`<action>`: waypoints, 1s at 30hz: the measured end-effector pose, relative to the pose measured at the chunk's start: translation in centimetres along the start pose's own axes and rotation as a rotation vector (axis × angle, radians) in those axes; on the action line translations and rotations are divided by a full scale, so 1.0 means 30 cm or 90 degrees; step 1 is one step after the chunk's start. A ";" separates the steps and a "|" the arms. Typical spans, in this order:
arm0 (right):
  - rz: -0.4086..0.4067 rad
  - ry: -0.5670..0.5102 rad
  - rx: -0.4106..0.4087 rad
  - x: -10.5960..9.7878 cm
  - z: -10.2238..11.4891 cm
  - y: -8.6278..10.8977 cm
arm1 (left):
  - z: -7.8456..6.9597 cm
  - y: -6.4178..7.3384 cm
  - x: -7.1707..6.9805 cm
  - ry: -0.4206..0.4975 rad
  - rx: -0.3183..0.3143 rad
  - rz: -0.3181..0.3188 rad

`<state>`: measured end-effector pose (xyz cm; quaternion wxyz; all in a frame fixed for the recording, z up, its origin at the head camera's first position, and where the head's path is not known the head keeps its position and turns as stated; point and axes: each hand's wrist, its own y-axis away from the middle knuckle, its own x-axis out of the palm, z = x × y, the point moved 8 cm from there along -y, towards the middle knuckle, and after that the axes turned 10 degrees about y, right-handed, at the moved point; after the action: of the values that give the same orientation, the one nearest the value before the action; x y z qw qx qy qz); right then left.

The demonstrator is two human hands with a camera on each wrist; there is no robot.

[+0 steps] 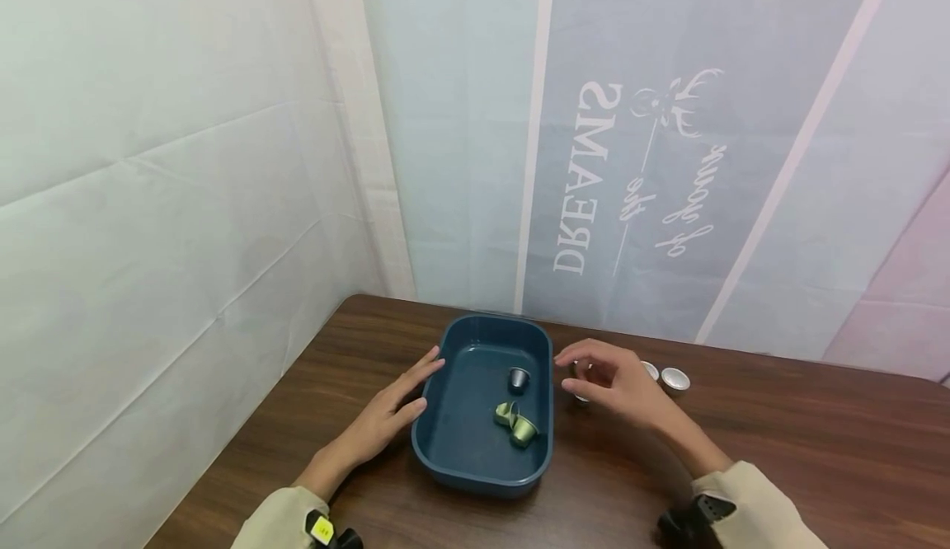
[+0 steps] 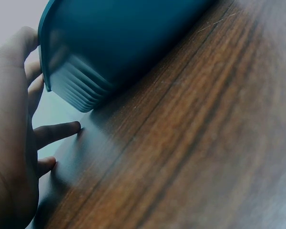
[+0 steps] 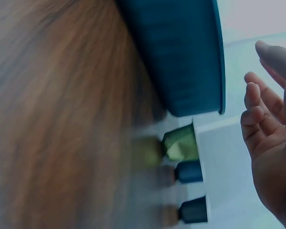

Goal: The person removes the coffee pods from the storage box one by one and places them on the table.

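Observation:
A deep blue rectangular tray (image 1: 463,450) stands on the table between my hands. My left hand (image 1: 382,421) touches the tray's left rim with extended fingers. Inside the tray lie a dark coffee capsule (image 1: 519,380) and two green ones, a dented-looking capsule (image 1: 505,414) and another capsule (image 1: 523,431) against it. Just right of the tray, my right hand (image 1: 623,384) hovers with loosely bent fingers and nothing in them. Below it in the right wrist view, a green capsule (image 3: 182,144), a blue capsule (image 3: 189,171) and a dark capsule (image 3: 193,210) stand in a row, lids up.
The brown wooden table (image 1: 816,450) stretches to the right. A white-lidded capsule (image 1: 675,380) stands beyond the right hand, which partly covers the others. Behind the table hangs a printed cloth (image 1: 460,120), and a pale cloth wall (image 1: 148,285) runs along the left side.

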<state>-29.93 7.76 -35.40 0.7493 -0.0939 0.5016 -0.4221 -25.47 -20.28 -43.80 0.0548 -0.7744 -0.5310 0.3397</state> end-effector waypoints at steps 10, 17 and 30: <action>0.068 -0.019 -0.133 0.067 0.125 -0.084 | -0.001 0.002 -0.002 -0.004 0.002 0.002; 0.122 0.027 -0.165 0.135 0.085 -0.115 | -0.004 -0.001 0.000 -0.014 0.005 0.001; 0.275 0.081 -0.166 0.239 0.068 -0.158 | -0.005 -0.002 -0.001 0.004 -0.004 0.002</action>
<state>-29.78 -0.99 -36.57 0.7705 -0.0535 0.6063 -0.1895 -25.45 -20.24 -43.64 0.0534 -0.7766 -0.5305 0.3356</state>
